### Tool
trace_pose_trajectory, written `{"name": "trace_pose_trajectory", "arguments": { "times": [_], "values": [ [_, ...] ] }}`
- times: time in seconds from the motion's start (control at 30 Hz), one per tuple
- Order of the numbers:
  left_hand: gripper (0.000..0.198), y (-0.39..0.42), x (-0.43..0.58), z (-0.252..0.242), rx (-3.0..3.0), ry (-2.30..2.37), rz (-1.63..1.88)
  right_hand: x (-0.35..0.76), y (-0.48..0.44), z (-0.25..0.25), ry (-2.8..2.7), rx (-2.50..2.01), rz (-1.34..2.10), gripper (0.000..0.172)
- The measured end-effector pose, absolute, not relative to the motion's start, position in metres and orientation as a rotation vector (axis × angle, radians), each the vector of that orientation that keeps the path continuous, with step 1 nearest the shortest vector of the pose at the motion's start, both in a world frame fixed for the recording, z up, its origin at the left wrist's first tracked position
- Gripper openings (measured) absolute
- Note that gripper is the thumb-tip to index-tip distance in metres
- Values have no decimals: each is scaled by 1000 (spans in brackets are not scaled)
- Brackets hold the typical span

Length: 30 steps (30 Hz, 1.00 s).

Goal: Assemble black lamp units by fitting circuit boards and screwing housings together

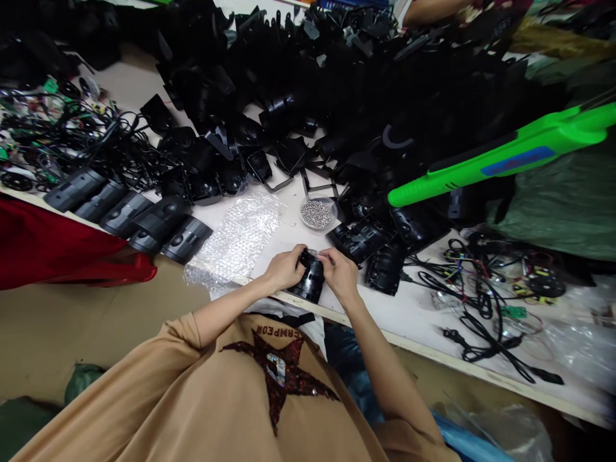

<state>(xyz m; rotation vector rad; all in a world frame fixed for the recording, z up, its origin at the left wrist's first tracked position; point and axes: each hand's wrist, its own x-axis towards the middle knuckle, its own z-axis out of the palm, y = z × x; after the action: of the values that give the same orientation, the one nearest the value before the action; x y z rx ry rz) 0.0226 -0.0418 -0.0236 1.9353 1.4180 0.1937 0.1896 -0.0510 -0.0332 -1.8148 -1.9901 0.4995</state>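
A black rounded plastic housing (310, 281) rests at the front edge of the table, between my two hands. My left hand (285, 268) is closed around its left side, with the thumb and fingers near the upper rim. At the upper right of the housing, the fingers of my right hand (339, 271) are pinched together. Something small and clear or shiny shows along the rim between the hands, too small to name. Just beyond sits a shallow dish (318, 213) full of small silver screws. Bubble wrap (238, 234) lies left of my left hand.
A bright green power screwdriver (500, 157) hangs over the right side. Black plastic parts (298, 77) are heaped across the back. Finished-looking black housings (187, 239) line the front left edge. Cables with circuit parts (481, 301) lie right. A co-worker's arm (433, 10) shows at the top.
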Motion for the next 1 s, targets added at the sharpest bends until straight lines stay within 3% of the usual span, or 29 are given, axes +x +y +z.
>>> {"name": "trace_pose_trajectory", "arguments": {
  "times": [0.2,0.47,0.7,0.93,1.0],
  "values": [
    [48,-42,22,-26,1959,1435,201,197,-41,-8,-2226,-1769,518,18],
    [48,-43,25,-27,1986,1451,194,183,-33,20,-2734,-1854,286,18],
    [50,-43,28,-29,2003,1379,295,186,-39,7,-2566,-1917,419,22],
    [44,-40,22,-32,1896,1447,394,184,-53,7,-2364,-1881,376,21],
    [42,-37,20,-35,1872,1442,420,197,-59,7,-2241,-1897,321,28]
  ]
}}
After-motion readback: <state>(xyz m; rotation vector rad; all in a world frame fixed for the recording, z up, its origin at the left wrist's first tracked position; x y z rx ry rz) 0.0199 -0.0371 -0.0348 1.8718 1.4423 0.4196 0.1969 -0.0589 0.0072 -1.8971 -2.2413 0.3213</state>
